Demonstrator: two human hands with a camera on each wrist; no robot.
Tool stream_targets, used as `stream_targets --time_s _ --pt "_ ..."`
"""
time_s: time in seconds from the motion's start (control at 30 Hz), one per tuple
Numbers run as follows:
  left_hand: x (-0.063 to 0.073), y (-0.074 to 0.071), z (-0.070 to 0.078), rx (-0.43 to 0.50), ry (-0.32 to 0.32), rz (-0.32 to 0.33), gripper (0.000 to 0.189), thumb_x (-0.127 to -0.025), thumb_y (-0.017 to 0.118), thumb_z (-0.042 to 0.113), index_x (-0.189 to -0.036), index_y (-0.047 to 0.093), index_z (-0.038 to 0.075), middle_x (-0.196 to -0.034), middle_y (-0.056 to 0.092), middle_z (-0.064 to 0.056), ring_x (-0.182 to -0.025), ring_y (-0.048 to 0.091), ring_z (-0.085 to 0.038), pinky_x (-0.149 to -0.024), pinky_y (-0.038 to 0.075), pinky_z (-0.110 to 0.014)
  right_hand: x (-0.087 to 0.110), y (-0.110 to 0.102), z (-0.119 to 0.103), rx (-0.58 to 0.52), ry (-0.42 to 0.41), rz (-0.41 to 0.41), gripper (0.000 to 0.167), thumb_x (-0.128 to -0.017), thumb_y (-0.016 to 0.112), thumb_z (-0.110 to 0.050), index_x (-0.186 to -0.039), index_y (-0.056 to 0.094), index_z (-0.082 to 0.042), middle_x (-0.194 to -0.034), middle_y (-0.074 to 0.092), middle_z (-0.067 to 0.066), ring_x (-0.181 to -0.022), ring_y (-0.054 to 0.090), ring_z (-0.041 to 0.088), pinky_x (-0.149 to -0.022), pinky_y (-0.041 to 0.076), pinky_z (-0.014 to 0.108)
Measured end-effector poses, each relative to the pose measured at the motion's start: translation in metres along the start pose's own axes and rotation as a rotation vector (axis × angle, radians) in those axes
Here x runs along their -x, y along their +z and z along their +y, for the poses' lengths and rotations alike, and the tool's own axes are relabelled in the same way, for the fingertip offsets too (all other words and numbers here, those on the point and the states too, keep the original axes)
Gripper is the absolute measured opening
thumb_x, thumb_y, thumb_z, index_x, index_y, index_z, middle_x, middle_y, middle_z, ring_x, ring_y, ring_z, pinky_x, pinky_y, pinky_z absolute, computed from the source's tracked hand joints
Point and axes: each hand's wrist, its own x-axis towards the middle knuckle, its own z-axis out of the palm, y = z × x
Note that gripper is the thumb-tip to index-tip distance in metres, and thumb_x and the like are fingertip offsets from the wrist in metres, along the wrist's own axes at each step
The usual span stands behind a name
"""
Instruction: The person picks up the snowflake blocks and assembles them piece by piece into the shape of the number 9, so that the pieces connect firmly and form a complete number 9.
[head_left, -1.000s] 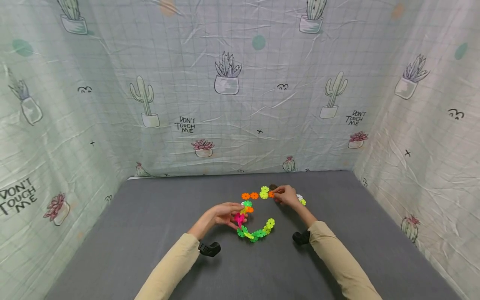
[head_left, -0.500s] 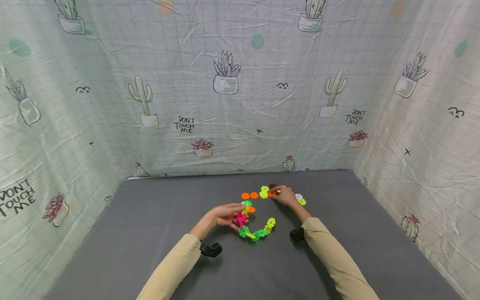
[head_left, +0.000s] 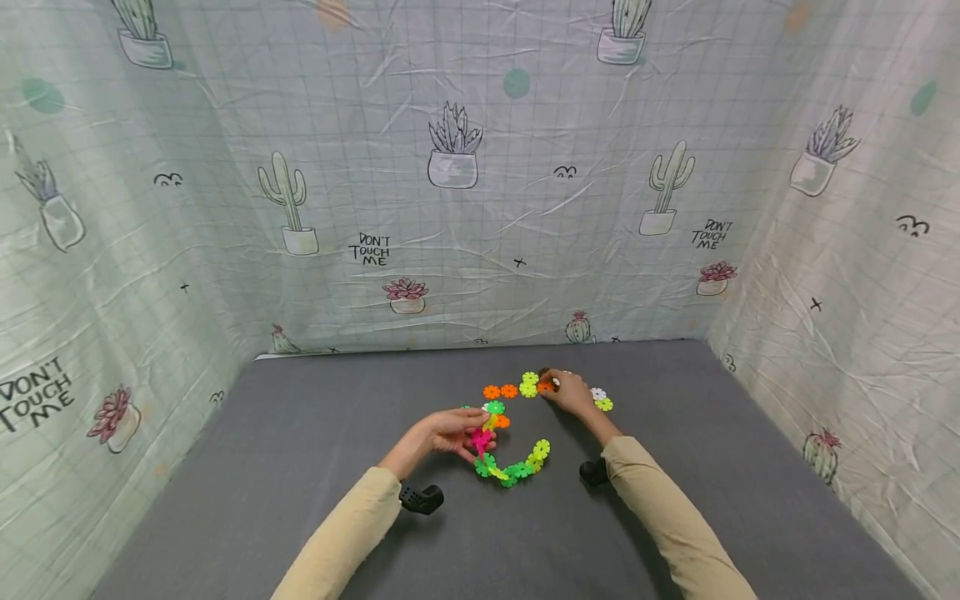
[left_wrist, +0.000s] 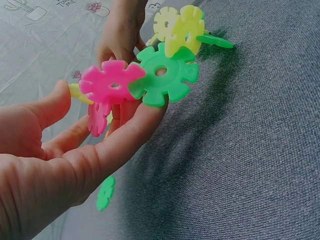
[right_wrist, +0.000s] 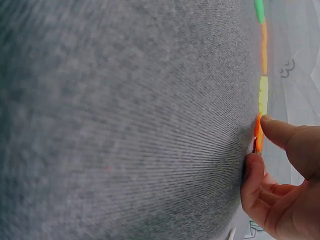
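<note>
In the head view my left hand (head_left: 456, 432) holds a curved chain of interlocking flower-shaped discs. Pink discs (left_wrist: 112, 82) lie between its thumb and fingers in the left wrist view, and a green disc (left_wrist: 165, 75) rests against a fingertip. The chain's yellow end (head_left: 541, 448) curves off to the right. Farther back, my right hand (head_left: 572, 393) pinches an orange flower disc (right_wrist: 258, 132) at the tabletop between thumb and finger. Beside that disc, on its left, are yellow discs (head_left: 528, 385). My right fingers hide part of the orange one.
Two orange discs (head_left: 500, 392) lie in line left of the yellow ones. A white disc (head_left: 597, 393) and a yellow-green disc (head_left: 603, 404) lie right of my right hand. The grey tabletop (head_left: 480, 542) ends at a patterned curtain (head_left: 480, 300).
My right hand and forearm have shifted slightly left, with the fingers closer over the orange disc. The left hand and its chain have barely moved.
</note>
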Motion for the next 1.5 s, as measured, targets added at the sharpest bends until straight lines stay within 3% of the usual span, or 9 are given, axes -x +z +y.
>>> stream_targets --time_s 0.13,0.27,0.43,0.5,0.73,0.93,1.03,1.37,1.5 --pt "0.001 0.002 0.001 0.024 -0.015 0.024 0.048 -0.097 0.035 0.027 -0.139 0.022 0.009 -0.096 0.061 -0.001 -0.079 0.063 -0.01 -0.066 0.052 -0.036 -0.011 0.01 0.016 0.012 -0.02 -0.026 0.028 -0.08 0.066 -0.032 -0.101 0.063 -0.014 -0.105 0.063 0.01 -0.09 0.058 0.027 -0.073 0.046 0.043" --pt "0.001 0.001 0.001 0.018 -0.016 0.025 0.052 -0.097 0.035 0.027 -0.142 0.016 0.009 -0.094 0.061 0.0 -0.081 0.062 -0.009 -0.076 0.051 -0.043 -0.045 0.048 0.071 -0.004 -0.089 -0.012 0.037 -0.073 0.069 -0.046 -0.092 0.056 -0.016 -0.089 0.06 0.005 -0.066 0.052 0.02 -0.055 0.042 0.033" --pt "0.001 -0.005 -0.002 -0.014 0.048 -0.076 0.05 -0.094 0.042 0.032 -0.137 0.028 0.01 -0.087 0.066 0.002 -0.082 0.064 -0.008 -0.083 0.048 -0.048 -0.072 0.074 0.109 -0.164 -0.029 -0.068 0.043 -0.065 0.077 -0.041 -0.093 0.058 -0.014 -0.092 0.058 0.01 -0.062 0.053 0.023 -0.048 0.046 0.035" --pt "0.001 -0.007 -0.003 -0.011 0.063 -0.1 0.053 -0.091 0.047 0.036 -0.135 0.03 0.012 -0.088 0.066 0.003 -0.083 0.064 -0.008 -0.083 0.048 -0.048 -0.07 0.074 0.112 -0.233 -0.097 -0.056 0.038 -0.065 0.077 -0.041 -0.089 0.061 -0.015 -0.084 0.057 0.006 -0.057 0.052 0.018 -0.043 0.045 0.03" --pt "0.002 -0.005 -0.001 -0.017 0.052 -0.055 0.047 -0.096 0.038 0.033 -0.135 0.029 0.009 -0.092 0.064 0.005 -0.081 0.063 -0.006 -0.077 0.051 -0.04 -0.001 0.003 0.012 -0.386 -0.229 -0.349 0.022 -0.081 0.065 -0.017 -0.093 0.066 0.002 -0.086 0.065 0.016 -0.059 0.056 0.018 -0.052 0.049 0.034" --pt "0.002 -0.001 0.003 0.007 0.032 -0.013 0.044 -0.096 0.037 0.03 -0.135 0.031 0.01 -0.093 0.063 0.004 -0.082 0.063 -0.008 -0.068 0.052 -0.035 0.03 -0.022 -0.033 -0.492 -0.255 -0.443 0.022 -0.086 0.056 -0.003 -0.102 0.061 0.011 -0.097 0.063 0.025 -0.069 0.06 0.031 -0.062 0.052 0.043" --pt "0.003 0.0 0.004 0.008 0.028 0.008 0.048 -0.096 0.037 0.03 -0.139 0.026 0.01 -0.095 0.062 0.003 -0.084 0.063 -0.009 -0.069 0.052 -0.035 0.036 -0.027 -0.042 -0.539 -0.215 -0.46 0.023 -0.086 0.055 -0.003 -0.104 0.06 0.01 -0.098 0.063 0.025 -0.075 0.06 0.038 -0.067 0.051 0.046" --pt "0.002 0.001 0.003 0.023 0.018 0.05 0.05 -0.097 0.036 0.028 -0.141 0.022 0.009 -0.103 0.06 -0.002 -0.085 0.063 -0.011 -0.069 0.052 -0.037 0.029 -0.004 -0.024 -0.628 -0.231 -0.412 0.019 -0.081 0.064 -0.008 -0.096 0.057 0.002 -0.085 0.059 0.01 -0.064 0.057 0.016 -0.054 0.051 0.035" --pt "0.001 0.001 0.003 0.04 0.047 0.043 0.047 -0.097 0.036 0.024 -0.139 0.025 0.005 -0.129 0.045 -0.013 -0.088 0.062 -0.013 -0.08 0.049 -0.049 0.028 0.0 -0.022 -0.622 -0.219 -0.404 0.017 -0.08 0.065 -0.009 -0.092 0.059 0.0 -0.082 0.063 0.008 -0.064 0.059 0.018 -0.052 0.05 0.033"
